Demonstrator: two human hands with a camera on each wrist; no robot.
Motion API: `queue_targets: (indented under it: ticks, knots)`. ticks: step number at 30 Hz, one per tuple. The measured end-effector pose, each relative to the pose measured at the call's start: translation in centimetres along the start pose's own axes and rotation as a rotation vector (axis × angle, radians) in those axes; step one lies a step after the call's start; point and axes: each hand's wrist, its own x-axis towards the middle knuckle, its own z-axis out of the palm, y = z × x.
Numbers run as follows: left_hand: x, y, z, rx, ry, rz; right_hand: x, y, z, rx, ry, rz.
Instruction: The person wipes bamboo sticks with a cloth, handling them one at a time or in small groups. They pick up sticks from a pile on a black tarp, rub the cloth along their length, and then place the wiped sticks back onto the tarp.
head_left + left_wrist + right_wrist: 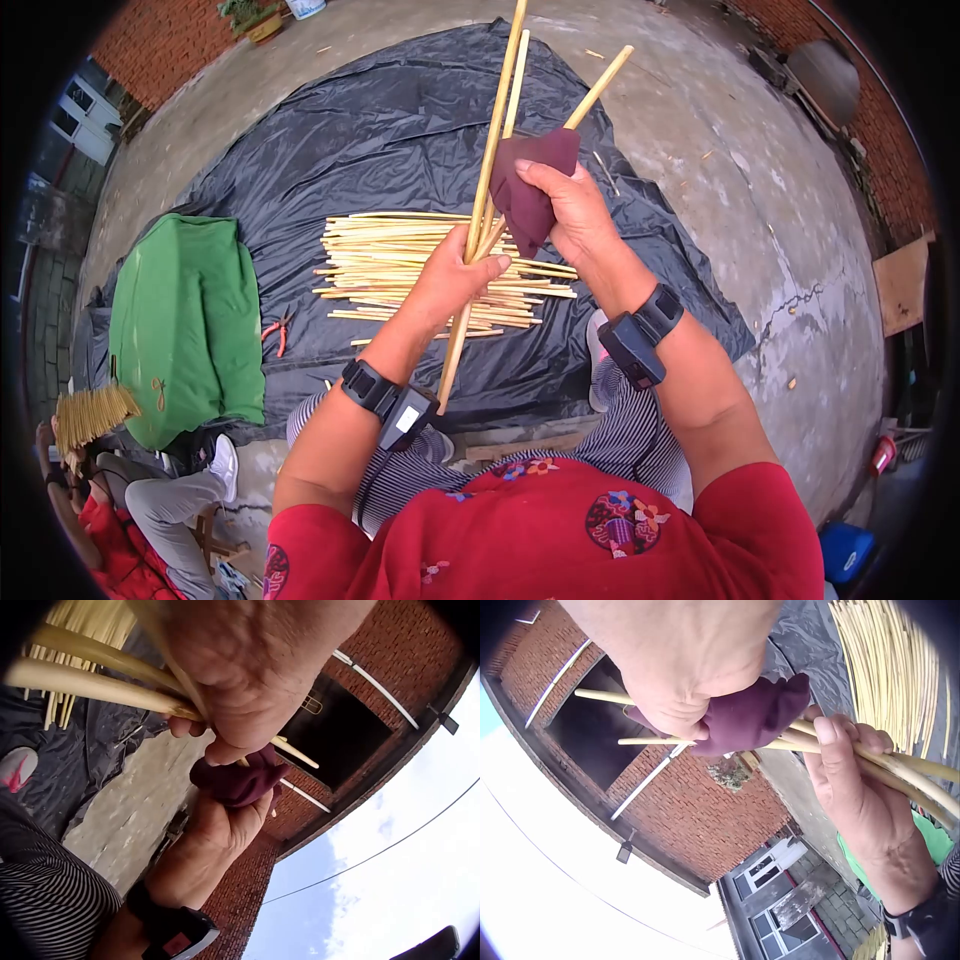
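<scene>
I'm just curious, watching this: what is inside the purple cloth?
Two pale sticks poke out beyond the purple cloth, which the right hand grips. Their covered stretch, and anything else inside, cannot be seen.

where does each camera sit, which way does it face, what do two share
Head: worn on the head, facing forward and down at left hand, right hand, held sticks and maroon cloth; forearms, red top and striped trousers show.
Left wrist: on that wrist, looking past the left hand to the maroon cloth, brick wall beyond; both hands and striped trousers show.
Right wrist: on that wrist, looking past the right hand to the maroon cloth; both hands show.
Both wrist views share held sticks, maroon cloth, brick wall.
</scene>
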Motion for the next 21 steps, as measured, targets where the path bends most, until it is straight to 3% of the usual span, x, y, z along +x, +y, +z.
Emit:
queue_targets:
  ticks: [5, 11, 17, 21]
  knots:
    - [-0.4, -0.2, -0.7, -0.410, -0.130, -0.036, 0.3, -0.2, -0.6, 0.037, 0.039, 0.013]
    - [-0.9, 0.2, -0.9, -0.428, -0.234, -0.028, 0.8, -0.6, -1.2, 0.131, 0.029, -0.033]
    - [-0.7, 0.3, 0.1, -0.375, -0.152, 0.060, -1.7, 1.7, 0.5, 0.155, -0.067, 0.097]
    - [-0.4, -0.9, -0.5, -0.360, -0.132, 0.075, -2.0, 3.7, 0.8, 0.057, -0.050, 0.024]
